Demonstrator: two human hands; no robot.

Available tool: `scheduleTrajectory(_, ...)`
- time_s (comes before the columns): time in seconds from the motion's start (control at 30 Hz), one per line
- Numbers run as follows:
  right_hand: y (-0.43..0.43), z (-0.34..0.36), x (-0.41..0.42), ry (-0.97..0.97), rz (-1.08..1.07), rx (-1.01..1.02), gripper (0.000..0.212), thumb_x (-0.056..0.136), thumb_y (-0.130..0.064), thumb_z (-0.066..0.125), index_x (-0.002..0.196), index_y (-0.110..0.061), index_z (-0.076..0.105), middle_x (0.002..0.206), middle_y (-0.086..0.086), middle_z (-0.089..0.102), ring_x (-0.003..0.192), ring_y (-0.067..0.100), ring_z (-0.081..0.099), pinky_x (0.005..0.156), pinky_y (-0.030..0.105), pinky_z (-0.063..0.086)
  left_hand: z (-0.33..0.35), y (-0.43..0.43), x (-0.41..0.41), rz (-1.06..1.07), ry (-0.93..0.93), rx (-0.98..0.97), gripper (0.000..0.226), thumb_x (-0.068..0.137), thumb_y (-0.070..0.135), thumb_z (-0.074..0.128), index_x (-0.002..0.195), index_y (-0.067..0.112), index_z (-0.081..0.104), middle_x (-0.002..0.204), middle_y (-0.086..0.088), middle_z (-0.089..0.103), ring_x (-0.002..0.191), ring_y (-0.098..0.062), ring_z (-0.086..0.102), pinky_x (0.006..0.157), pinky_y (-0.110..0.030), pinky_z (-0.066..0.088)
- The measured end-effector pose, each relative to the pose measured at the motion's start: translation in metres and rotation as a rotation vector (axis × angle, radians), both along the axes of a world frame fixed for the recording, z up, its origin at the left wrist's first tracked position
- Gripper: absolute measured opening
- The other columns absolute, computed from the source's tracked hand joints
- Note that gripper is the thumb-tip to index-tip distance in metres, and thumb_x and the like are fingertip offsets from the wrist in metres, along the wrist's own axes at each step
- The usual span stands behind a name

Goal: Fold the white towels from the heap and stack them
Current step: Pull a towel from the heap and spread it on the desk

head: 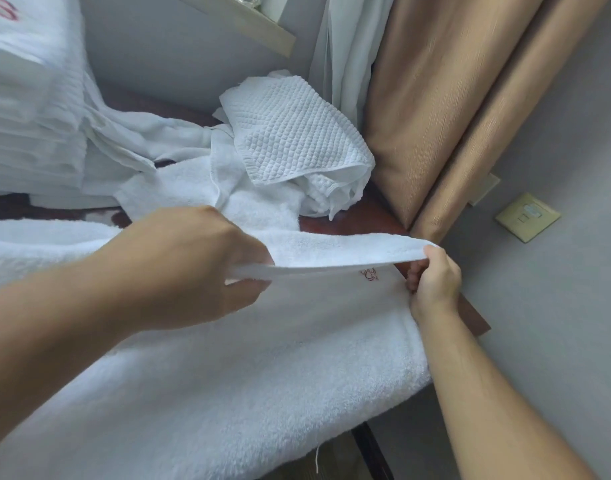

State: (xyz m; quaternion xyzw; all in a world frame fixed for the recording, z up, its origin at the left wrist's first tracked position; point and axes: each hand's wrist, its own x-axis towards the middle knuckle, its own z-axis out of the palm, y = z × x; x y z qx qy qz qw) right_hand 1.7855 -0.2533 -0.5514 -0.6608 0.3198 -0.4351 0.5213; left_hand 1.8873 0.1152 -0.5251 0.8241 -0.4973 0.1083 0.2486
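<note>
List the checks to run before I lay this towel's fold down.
1. Left hand grips the raised edge of the towel: ok.
2. Right hand pinches the other end of that edge: ok.
3. Edge pulled fairly straight between the hands: ok.
4. Corners matched: cannot tell, the hands hide them.
5. Heap out of the fold's way: cannot tell; it lies just behind the raised edge.
6. Stack level on top: cannot tell, its top is cut off by the picture's edge.
</note>
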Motion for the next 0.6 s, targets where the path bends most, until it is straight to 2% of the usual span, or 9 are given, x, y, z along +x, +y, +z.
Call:
scheduleTrajectory(0.07,-0.0022,-0.0009,0.0009,0.006,-0.005,-0.010,0.024,0.066,-0.033,0.058,0.064,-0.010,0.052,0.049,0.001,0.035,0.045,0.017,0.030,0.044,0.023,0.023,-0.0023,0.0007,-0.0013,-0.050,0.020,0.101,0.046,0.074,0.066,0.026,0.095,0.052,0.065,0.073,0.019,0.065,0.066,-0.005,0.059,0.056,-0.031,0.050)
scheduleTrajectory(0.13,-0.0016,-0.0025,0.0006,0.026,-0.055,-0.082,0.030,0.067,-0.029,0.056,0.062,-0.002,0.045,0.055,0.003,0.036,0.053,0.020,0.032,0.049,0.029,0.026,-0.0035,0.0005,-0.0025,-0.069,0.009,0.130,0.049,0.072,0.067,0.023,0.098,0.054,0.063,0.075,0.019,0.065,0.068,-0.005,0.059,0.057,-0.029,0.050)
scheduleTrajectory(0.2,0.0000,-0.0033,-0.0005,0.064,-0.146,-0.202,0.026,0.071,-0.028,0.053,0.059,-0.005,0.048,0.068,0.002,0.046,0.059,0.016,0.041,0.057,0.032,0.034,-0.0024,0.0013,-0.0032,-0.068,0.014,0.128,0.048,0.071,0.067,0.024,0.098,0.055,0.062,0.075,0.019,0.064,0.067,-0.006,0.059,0.057,-0.030,0.050)
scheduleTrajectory(0.3,0.0032,-0.0024,-0.0023,0.108,-0.247,-0.320,0.025,0.073,-0.029,0.052,0.057,-0.010,0.051,0.089,-0.005,0.056,0.067,0.001,0.052,0.071,0.028,0.043,-0.0019,0.0024,-0.0030,-0.067,0.025,0.130,0.049,0.071,0.068,0.023,0.096,0.055,0.062,0.074,0.018,0.064,0.067,-0.006,0.059,0.057,-0.031,0.050)
scheduleTrajectory(0.37,0.0019,-0.0033,-0.0023,0.136,-0.274,-0.358,0.029,0.072,-0.028,0.052,0.060,-0.003,0.046,0.094,-0.003,0.055,0.073,0.008,0.052,0.076,0.028,0.043,-0.0020,0.0019,-0.0042,-0.077,0.014,0.138,0.051,0.070,0.067,0.022,0.097,0.054,0.063,0.075,0.018,0.064,0.070,-0.006,0.059,0.059,-0.030,0.050)
scheduleTrajectory(0.43,0.0020,-0.0038,-0.0021,0.155,-0.272,-0.397,0.030,0.071,-0.028,0.052,0.060,-0.003,0.039,0.096,0.000,0.053,0.077,0.014,0.049,0.075,0.027,0.042,-0.0020,0.0008,-0.0053,-0.090,-0.002,0.143,0.051,0.071,0.066,0.022,0.100,0.054,0.062,0.077,0.019,0.065,0.072,-0.005,0.058,0.060,-0.030,0.050)
scheduleTrajectory(0.5,0.0025,-0.0033,-0.0015,0.142,-0.260,-0.405,0.030,0.071,-0.029,0.052,0.060,-0.005,0.037,0.098,-0.001,0.051,0.080,0.014,0.048,0.073,0.025,0.041,-0.0006,0.0012,-0.0059,-0.105,0.012,0.125,0.046,0.074,0.064,0.027,0.107,0.059,0.059,0.079,0.020,0.066,0.073,-0.004,0.059,0.060,-0.031,0.051)
scheduleTrajectory(0.6,0.0018,-0.0022,-0.0036,0.104,-0.256,-0.361,0.024,0.071,-0.029,0.052,0.060,-0.012,0.040,0.102,-0.002,0.054,0.081,0.012,0.050,0.079,0.029,0.044,-0.0002,0.0010,-0.0070,-0.130,0.016,0.101,0.041,0.076,0.061,0.034,0.109,0.064,0.057,0.079,0.019,0.067,0.071,-0.006,0.060,0.057,-0.031,0.050)
